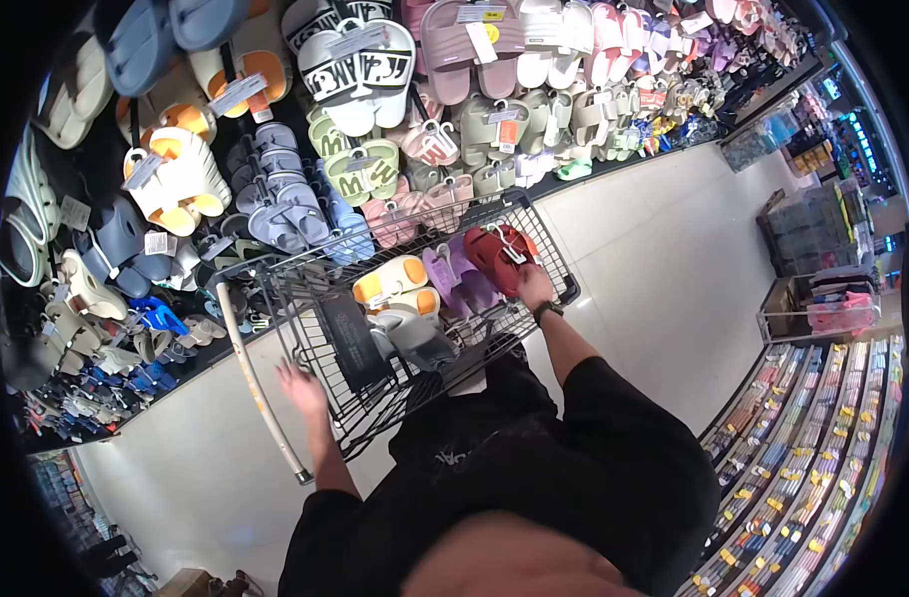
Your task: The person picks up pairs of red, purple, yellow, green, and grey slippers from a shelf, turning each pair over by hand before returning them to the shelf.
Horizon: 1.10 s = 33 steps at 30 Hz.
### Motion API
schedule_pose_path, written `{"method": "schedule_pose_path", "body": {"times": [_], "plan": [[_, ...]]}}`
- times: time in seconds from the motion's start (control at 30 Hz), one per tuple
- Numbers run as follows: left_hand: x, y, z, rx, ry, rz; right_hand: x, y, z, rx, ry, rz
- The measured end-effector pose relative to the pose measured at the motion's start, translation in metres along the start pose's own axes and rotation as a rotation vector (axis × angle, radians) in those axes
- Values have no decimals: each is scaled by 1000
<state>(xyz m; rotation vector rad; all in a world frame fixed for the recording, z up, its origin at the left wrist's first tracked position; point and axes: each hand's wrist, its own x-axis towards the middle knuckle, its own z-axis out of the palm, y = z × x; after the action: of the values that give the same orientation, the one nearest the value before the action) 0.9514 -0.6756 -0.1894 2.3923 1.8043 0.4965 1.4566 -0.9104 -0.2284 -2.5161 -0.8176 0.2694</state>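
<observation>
The right hand [532, 287] gripped red slippers [498, 257] over the cart [549, 261], beside purple slippers [458, 281], while the left hand [300, 386], fingers spread, hung near the handle [256, 383].

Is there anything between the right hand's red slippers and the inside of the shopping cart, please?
Nothing visible. The right hand holds the red slippers just above the shopping cart, beside the purple slippers already inside.
</observation>
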Motion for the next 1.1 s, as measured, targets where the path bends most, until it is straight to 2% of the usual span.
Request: {"method": "schedule_pose_path", "body": {"times": [0.1,0.13,0.17,0.2,0.23,0.27,0.3,0.33,0.4,0.43,0.5,0.57,0.63,0.77,0.8,0.9,0.93,1.03,1.1], "plan": [[-41,6,10,-300,-7,-321,63,12,19,-45,-49,-103],[-55,11,6,-328,-14,-435,84,13,23,-99,5,-255],[-69,16,-2,-352,-19,-549,109,15,23,-155,-179,-238],[-76,27,-7,-389,-10,-658,125,15,30,-189,-235,-219],[-88,36,-9,-238,15,-676,150,16,42,-221,-272,-206],[-102,45,-14,-84,37,-690,168,23,54,-237,-193,-314],[-103,87,-40,-166,-46,-720,185,20,50,-246,-284,-376],[-120,79,-22,171,-15,-673,200,20,61,-248,-279,-392],[-134,92,-11,318,103,-513,210,24,75,-211,-336,-367],[-148,94,-8,243,-11,-608,211,21,75,-170,-387,-338],[-157,117,3,95,-236,-781,225,23,89,-143,-734,-187],[-174,170,16,129,-430,-645,217,26,86,-229,-672,-297],[-199,210,35,138,-483,-406,211,28,87,-236,-599,-390],[-218,315,40,78,-456,-308,229,30,106,-204,-672,-321],[-218,328,39,65,-451,-296,231,31,102,-168,-695,-364],[-215,342,41,8,-436,-297,235,29,94,-138,-760,-290],[-216,335,44,-20,-433,-325,234,34,99,-151,-716,-290],[-219,319,55,-68,-380,-345,230,48,104,-17,-624,-418],[-221,322,57,-69,-370,-388,215,60,95,241,-506,-518]]}}
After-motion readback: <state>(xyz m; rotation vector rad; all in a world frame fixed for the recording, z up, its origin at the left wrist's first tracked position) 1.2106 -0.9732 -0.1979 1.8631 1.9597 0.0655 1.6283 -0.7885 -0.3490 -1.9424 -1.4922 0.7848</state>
